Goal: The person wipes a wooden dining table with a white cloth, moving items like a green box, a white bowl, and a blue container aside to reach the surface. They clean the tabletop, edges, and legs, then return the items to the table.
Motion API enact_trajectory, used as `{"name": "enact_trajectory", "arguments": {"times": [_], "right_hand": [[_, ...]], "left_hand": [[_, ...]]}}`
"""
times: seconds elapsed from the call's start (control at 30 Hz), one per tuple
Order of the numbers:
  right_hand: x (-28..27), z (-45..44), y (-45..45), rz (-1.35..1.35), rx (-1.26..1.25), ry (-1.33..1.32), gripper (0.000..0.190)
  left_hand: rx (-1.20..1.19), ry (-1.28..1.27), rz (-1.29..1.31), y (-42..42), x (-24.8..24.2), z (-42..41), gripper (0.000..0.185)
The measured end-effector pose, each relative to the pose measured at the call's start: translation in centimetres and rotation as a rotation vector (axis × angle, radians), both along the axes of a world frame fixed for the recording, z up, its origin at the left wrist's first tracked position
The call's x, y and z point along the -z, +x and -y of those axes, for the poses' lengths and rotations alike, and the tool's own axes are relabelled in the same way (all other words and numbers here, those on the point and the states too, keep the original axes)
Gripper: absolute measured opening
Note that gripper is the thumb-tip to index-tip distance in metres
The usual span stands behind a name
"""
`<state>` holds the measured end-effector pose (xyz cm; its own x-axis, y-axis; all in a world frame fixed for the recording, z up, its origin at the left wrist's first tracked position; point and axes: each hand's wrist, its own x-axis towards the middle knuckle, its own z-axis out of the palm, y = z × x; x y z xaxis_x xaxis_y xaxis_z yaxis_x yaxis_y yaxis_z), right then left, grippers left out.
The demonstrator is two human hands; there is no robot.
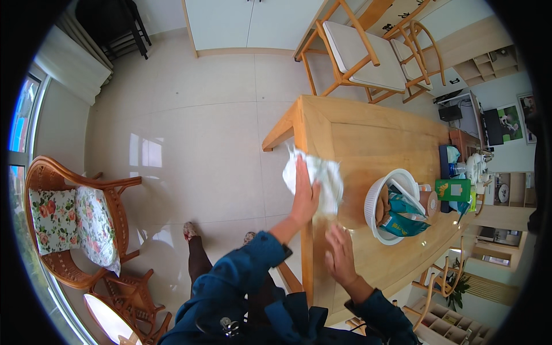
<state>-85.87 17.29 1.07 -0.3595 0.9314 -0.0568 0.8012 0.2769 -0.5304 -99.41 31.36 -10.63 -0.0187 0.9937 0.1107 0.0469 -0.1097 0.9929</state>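
Observation:
My left hand (305,196) is on a crumpled white cloth (330,183) at the near left corner area of the wooden table (366,142). Its fingers stretch along the cloth, and part of the cloth sticks out past the table's edge. The palm side is hidden. Over the tabletop, closer to my body, my right hand (341,254) has its fingers slightly apart and nothing in them. Whether it touches the wood I cannot tell. Beyond it stands a white plastic basket (371,207) with teal packages (403,222) and a brown item inside.
A tissue roll (428,202), a green box (453,189) and several bottles and cups crowd the table's far end. Wooden chairs with pale cushions (366,51) stand beside the table. A rattan armchair (123,215) is by the window, on the tiled floor (207,151).

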Motion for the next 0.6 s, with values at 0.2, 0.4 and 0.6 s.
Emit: {"name": "enact_trajectory", "arguments": {"times": [0.2,0.4,0.6], "right_hand": [[2.8,-4.6,-3.9,0.211,0.092,0.162,0.059],[3.7,-4.2,-3.6,0.294,0.118,0.118,0.054],[4.5,-4.3,-3.2,0.3,0.102,0.133,0.053]], "left_hand": [[-0.008,0.033,0.018,-2.2,0.9,-14.3,0.068],[0.025,0.073,0.132,-3.4,2.3,-20.5,0.061],[-0.202,0.133,0.181,-1.8,14.7,-22.5,0.047]]}}
